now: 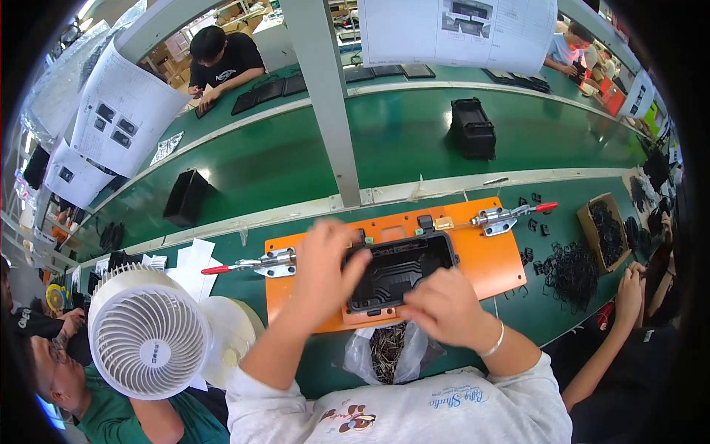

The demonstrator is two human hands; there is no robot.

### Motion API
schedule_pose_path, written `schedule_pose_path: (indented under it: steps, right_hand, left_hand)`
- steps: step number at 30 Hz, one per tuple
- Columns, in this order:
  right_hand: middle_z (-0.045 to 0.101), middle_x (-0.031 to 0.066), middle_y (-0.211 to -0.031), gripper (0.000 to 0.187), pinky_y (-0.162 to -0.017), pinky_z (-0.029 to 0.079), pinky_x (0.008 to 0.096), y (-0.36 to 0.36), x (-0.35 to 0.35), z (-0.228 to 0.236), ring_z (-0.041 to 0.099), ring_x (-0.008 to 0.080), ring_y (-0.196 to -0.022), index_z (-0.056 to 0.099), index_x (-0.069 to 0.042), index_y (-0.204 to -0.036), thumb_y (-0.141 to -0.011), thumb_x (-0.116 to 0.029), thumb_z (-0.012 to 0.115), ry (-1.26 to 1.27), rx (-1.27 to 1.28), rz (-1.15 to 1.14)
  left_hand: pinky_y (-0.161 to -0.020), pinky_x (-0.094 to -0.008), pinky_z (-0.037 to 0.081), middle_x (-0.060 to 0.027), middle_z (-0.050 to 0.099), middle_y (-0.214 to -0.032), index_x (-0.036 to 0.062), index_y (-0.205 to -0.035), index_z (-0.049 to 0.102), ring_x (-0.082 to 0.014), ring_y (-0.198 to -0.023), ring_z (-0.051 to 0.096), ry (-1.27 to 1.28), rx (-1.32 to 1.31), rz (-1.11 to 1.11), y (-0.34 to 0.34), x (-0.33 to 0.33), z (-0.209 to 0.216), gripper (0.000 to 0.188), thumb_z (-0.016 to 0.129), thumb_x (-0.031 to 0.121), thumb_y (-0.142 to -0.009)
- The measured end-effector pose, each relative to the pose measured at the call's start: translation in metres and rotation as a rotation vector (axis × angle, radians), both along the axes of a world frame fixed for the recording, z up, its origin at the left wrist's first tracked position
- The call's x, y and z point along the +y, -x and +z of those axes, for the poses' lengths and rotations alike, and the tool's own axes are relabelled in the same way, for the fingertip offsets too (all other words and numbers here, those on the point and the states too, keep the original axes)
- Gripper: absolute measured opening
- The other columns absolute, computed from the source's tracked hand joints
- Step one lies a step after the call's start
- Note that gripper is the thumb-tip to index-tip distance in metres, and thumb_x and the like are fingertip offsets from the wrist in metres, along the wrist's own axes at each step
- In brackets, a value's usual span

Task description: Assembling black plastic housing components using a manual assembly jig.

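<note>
Now we have both hands at the open black box (396, 275), which sits on the orange plate (484, 260) between two red-handled clamps (494, 220). Our left hand (330, 268), blurred, is at its left end; our right hand (445, 305) curls by its near right corner. We cannot tell whether either pinches anything. Nearer us lies a clear bag (416, 351) of small metal pieces (387, 349).

Black case (399, 272), orange plate (487, 259)
</note>
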State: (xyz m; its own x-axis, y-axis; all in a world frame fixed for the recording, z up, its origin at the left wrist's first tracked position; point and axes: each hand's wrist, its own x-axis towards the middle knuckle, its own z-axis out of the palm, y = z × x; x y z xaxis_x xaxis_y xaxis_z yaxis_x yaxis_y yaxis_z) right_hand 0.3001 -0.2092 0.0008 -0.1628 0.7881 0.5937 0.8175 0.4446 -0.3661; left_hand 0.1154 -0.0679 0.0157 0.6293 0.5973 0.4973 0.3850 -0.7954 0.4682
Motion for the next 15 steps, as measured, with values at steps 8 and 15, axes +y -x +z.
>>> schedule_pose_path:
  steps: [8,15]
  right_hand:
    - [0.053,0.0064,-0.069,0.011,-0.053,0.048,0.0323,0.043,-0.035,-0.034,0.060,0.0217,-0.061,0.060,-0.005,-0.066,-0.072,-0.014,0.062,0.456,-0.345,0.265]
    - [0.056,0.0108,-0.077,0.007,-0.060,0.050,0.0344,0.043,-0.033,-0.036,0.062,0.0245,-0.066,0.062,-0.003,-0.069,-0.068,-0.008,0.058,0.499,-0.276,0.318]
  left_hand:
    - [-0.071,-0.0366,0.045,-0.0097,0.055,-0.083,0.0036,-0.073,0.061,-0.0259,-0.080,0.058,0.012,0.472,-0.349,0.032,-0.104,-0.040,0.008,0.059,0.011,-0.071]
    - [-0.074,-0.0360,0.044,-0.0098,0.054,-0.085,0.0037,-0.074,0.062,-0.0255,-0.084,0.056,0.072,0.526,-0.296,0.035,-0.110,-0.049,0.009,0.057,0.009,-0.069]
